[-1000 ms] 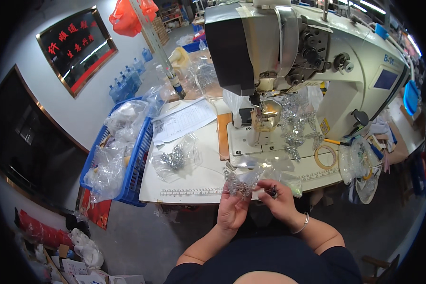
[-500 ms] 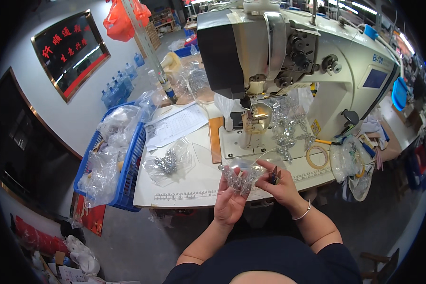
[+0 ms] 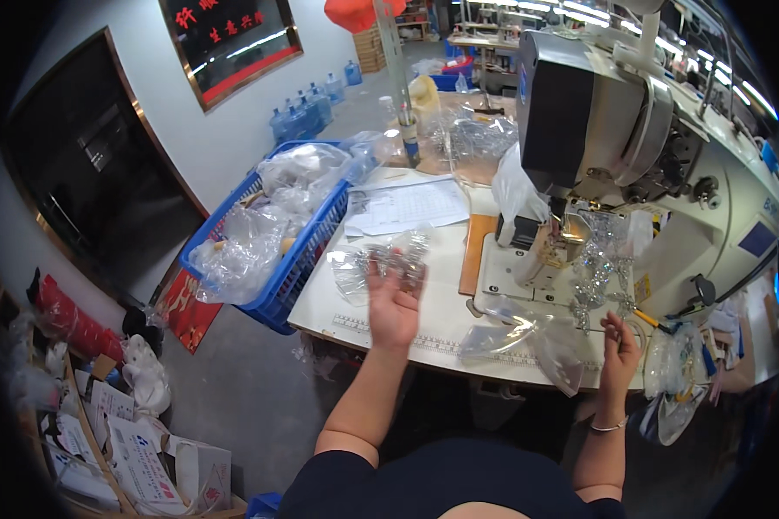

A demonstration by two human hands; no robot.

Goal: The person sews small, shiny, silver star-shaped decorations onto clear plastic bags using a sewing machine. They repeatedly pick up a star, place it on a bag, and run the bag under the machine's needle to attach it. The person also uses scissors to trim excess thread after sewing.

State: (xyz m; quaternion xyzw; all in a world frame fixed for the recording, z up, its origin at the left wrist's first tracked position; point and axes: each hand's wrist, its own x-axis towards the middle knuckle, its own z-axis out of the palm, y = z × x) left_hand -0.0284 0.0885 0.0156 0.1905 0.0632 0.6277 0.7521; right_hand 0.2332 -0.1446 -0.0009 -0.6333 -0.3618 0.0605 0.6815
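Note:
My left hand (image 3: 395, 313) is palm up over the left part of the table, its fingers curled round a silver sparkly piece (image 3: 414, 248), slightly blurred. Just beside it lies a clear plastic bag (image 3: 350, 275) with more silver pieces. My right hand (image 3: 619, 353) is raised at the table's front right with its fingers bent together; whatever they hold is too small to make out. Close to it, silver sparkly strands (image 3: 593, 281) lie on the bed of the sewing machine (image 3: 571, 121). An open clear bag (image 3: 528, 342) rests between my hands, overhanging the front edge.
At the left stands a blue basket (image 3: 273, 316) heaped with clear bags. Printed paper (image 3: 411, 205) lies behind my left hand, with a brown strip (image 3: 476, 255) to its right. A yellow-handled tool (image 3: 653, 321) and hanging bags (image 3: 673, 359) are at the right.
My hands have moved apart: the left with its silver piece to the bagged pieces, the right towards the strands. The clear bag between them has been let go. The view has swung left.

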